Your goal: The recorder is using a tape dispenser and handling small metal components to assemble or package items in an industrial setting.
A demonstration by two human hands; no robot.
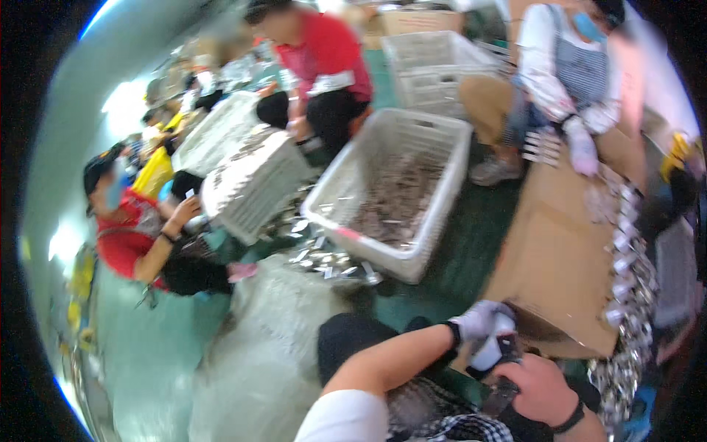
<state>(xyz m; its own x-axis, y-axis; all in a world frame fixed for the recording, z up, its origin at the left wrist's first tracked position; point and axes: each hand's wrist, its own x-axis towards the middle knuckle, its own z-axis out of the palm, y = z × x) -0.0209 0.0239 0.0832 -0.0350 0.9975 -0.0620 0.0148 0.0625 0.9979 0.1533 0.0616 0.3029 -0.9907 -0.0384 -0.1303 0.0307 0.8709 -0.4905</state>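
Observation:
My left hand (477,323), in a pale glove with a dark band at the wrist, is closed on a pale, shiny flat piece (484,356) at the lower right. My bare right hand (543,387) is wrapped round a dark, narrow tool (502,394); its upper end meets or lies just in front of the piece. Blur hides the tool's exact kind. Both hands work low over my lap, beside the near edge of a brown cardboard box (556,258) laid as a surface.
Small metal pieces (401,199) fill a white plastic crate (438,228) ahead. More shiny pieces lie loose on the green floor and along the cardboard's right edge (626,295). Two people in red (121,247) sit left and ahead; another (567,81) sits far right. Clear plastic sheeting (272,353) covers floor nearby.

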